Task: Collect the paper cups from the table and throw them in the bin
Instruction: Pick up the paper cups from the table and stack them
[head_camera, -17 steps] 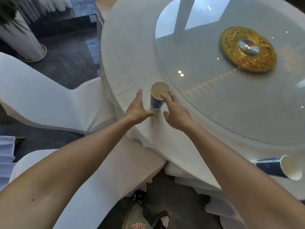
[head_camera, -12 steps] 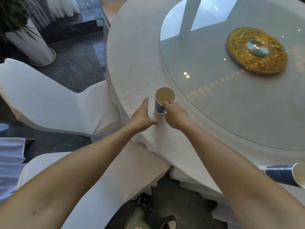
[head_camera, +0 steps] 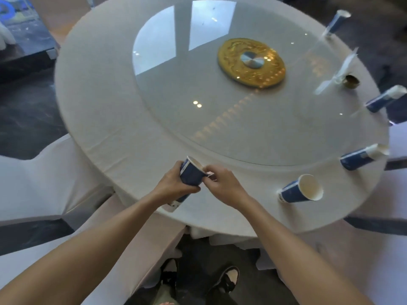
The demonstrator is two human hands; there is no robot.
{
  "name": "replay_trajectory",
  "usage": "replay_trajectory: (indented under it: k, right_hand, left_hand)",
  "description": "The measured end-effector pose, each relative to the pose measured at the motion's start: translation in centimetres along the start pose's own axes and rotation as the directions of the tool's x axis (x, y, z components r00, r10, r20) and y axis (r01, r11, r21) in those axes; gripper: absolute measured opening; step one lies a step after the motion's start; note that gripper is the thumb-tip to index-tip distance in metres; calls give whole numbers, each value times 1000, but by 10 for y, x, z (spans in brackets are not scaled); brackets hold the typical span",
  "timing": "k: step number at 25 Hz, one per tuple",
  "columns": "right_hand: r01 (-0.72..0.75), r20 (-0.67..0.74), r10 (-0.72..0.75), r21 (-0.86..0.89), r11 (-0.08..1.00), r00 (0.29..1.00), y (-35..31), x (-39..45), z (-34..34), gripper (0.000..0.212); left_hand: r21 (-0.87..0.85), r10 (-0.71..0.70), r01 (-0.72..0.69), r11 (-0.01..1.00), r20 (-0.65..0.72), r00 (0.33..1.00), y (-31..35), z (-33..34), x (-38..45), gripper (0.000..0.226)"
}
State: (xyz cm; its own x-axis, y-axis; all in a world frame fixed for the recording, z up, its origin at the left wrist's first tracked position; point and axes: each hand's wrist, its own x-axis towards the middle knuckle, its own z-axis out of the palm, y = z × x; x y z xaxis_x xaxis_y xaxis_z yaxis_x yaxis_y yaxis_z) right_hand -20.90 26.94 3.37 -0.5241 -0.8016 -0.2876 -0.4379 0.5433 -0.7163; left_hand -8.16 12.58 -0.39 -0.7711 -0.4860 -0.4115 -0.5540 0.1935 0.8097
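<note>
Round white-clothed table, blue paper cup between hands.

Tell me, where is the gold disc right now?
The gold disc sits at the middle of the glass turntable on the round table, far beyond both hands.

Blue cups, white tablecloth

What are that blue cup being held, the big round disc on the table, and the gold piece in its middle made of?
Cup: apparently paper, matte blue outside, pale inside, thin rolled rim. Disc: looks like glass, glossy, mirroring windows and lights. Gold piece: seemingly embossed metal with a shiny silver centre; could be plated.
</note>
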Motion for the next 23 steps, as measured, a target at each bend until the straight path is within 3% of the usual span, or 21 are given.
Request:
replay_trajectory:
  k: [3, 5, 8, 10, 14, 16, 19, 23]
  right_hand:
    - [20, -339, -97, -225, 974, 936, 48, -36, -55, 36]
    - [-131, -450, -56, -374, 918, 891, 84, -56, -91, 56]
    - [-400, -381, 224, -488, 776, 897, 138, -76, -137, 92]
    - [-459, -308, 345, -498, 736, 887, 171, -84, -153, 98]
    - [-463, -223, 406, -381, 800, 886, 216, -101, -159, 69]
    - [-436, -257, 371, -277, 856, 892, 233, -114, -166, 60]
    - [-391, -298, 343, -120, 912, 891, 247, -126, -181, 55]
    - [-410, -323, 433, 141, 901, 842, 268, -148, -207, 56]
  left_hand:
    - [70, 7, -11, 998, 54, 999, 27, 51, -10, 63]
    - [87, 0, -6, 996, 70, 998, 41, 83, -21, 63]
    - [94, 10, -16, 995, 65, 998, 63, 130, -39, 62]
    - [115, 22, -29, 993, 61, 998, 75, 157, -48, 58]
    - [148, 33, -42, 988, 61, 998, 93, 192, -65, 56]
    - [164, 30, -41, 986, 72, 997, 101, 207, -67, 58]
    - [201, 42, -58, 978, 84, 996, 112, 225, -63, 58]
    - [239, 59, -92, 967, 142, 988, 139, 254, -38, 66]
